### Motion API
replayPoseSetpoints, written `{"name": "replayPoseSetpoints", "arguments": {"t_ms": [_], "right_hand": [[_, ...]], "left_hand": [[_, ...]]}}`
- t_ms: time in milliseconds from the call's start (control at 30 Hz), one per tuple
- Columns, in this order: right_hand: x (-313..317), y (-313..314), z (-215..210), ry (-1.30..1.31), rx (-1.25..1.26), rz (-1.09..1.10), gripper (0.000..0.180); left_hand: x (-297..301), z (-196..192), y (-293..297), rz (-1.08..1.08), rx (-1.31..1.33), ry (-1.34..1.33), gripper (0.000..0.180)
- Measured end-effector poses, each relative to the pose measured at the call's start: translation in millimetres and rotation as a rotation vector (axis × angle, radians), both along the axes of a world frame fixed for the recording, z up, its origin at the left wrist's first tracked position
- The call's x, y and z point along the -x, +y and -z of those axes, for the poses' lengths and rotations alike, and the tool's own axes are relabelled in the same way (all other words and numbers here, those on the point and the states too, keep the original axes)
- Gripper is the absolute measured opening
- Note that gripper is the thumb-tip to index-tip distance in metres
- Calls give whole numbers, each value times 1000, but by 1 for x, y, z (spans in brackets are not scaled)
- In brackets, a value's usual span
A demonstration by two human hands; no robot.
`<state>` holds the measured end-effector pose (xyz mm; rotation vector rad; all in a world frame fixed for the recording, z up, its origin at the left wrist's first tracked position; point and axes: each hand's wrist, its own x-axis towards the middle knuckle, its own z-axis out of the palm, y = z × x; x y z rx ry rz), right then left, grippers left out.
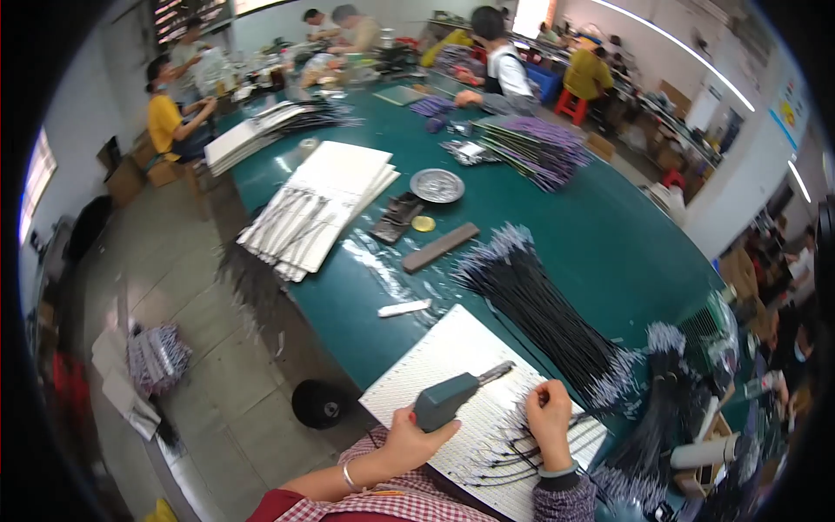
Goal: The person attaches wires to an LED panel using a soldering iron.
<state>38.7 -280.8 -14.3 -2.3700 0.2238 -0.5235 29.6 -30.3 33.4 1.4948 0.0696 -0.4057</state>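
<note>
— Two hands are working low at the near edge of the green table (609, 244). What is the left hand (416, 440) doing?

— It is wrapping its fingers around the grey handle of a handheld tool (452, 396), gripping it firmly. The forearm is coming in from the lower edge with a bracelet at the wrist, and the tool's metal tip is pointing up and to the right over the white perforated board (444, 357).

— And the right hand (550, 418)?

— It is curling closed, pinching the ends of thin black cords (513, 448) between fingertips and thumb. The wrist is bending slightly, knuckles facing up, just right of the tool's tip.

— Where are those cords lying?

— They are fanning out across the near right part of the white board, under and beside the right hand. The board itself is resting on the table's near edge, directly in front of the person.

— Anything close by?

— A big bundle of black cords (539, 313) is lying just beyond the board, running diagonally, and white sheet stacks (322, 204) are sitting farther up the table. Other people are sitting at the far end.
</note>
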Motion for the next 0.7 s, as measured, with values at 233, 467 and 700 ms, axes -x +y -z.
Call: {"name": "replayPoseSetpoints", "arguments": {"t_ms": [233,467,700], "right_hand": [[8,3,-14,82,-109,6,8],[30,-7,-49,88,121,8,9],[39,-20,-79,72,233,28,7]], "left_hand": [[7,4,6,-48,47,-126,36],[5,4,7,-60,-65,-152,37],[3,0,15,-141,87,30,24]]}}
